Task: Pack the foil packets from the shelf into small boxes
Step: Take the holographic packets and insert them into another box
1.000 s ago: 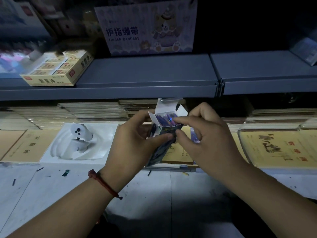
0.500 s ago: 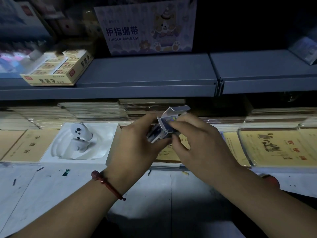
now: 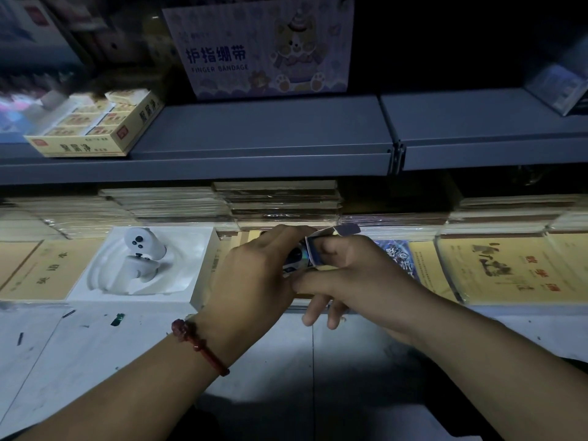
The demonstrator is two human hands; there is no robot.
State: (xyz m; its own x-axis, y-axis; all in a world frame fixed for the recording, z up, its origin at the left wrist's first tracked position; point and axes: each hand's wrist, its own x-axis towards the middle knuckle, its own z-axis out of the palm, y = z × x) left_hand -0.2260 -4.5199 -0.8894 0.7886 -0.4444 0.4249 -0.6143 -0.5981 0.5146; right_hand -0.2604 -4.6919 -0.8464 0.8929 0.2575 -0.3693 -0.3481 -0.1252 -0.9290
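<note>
A small printed box point(image 3: 307, 254) lies tilted between my hands, low over the bottom shelf. Its white top flap point(image 3: 345, 230) stands open to the right. My left hand point(image 3: 254, 275) grips the box's body from the left, fingers curled over it. My right hand point(image 3: 356, 275) pinches the box's open end, with a finger pressing at the mouth and two fingers hanging loose below. The foil packets inside are hidden. A shiny blue foil packet point(image 3: 396, 259) lies on the shelf just behind my right hand.
A white tray point(image 3: 191, 249) holding a white controller point(image 3: 141, 254) sits left of my hands. Stacks of tan notebooks point(image 3: 509, 268) fill the bottom shelf. On the grey upper shelf point(image 3: 270, 135) stand a yellow eraser box point(image 3: 92, 125) and a finger-bandage carton point(image 3: 264, 49).
Both hands have lowered the box toward the bottom shelf and tipped it onto its side. The packets seen in its open mouth a second ago are now covered by my right fingers.
</note>
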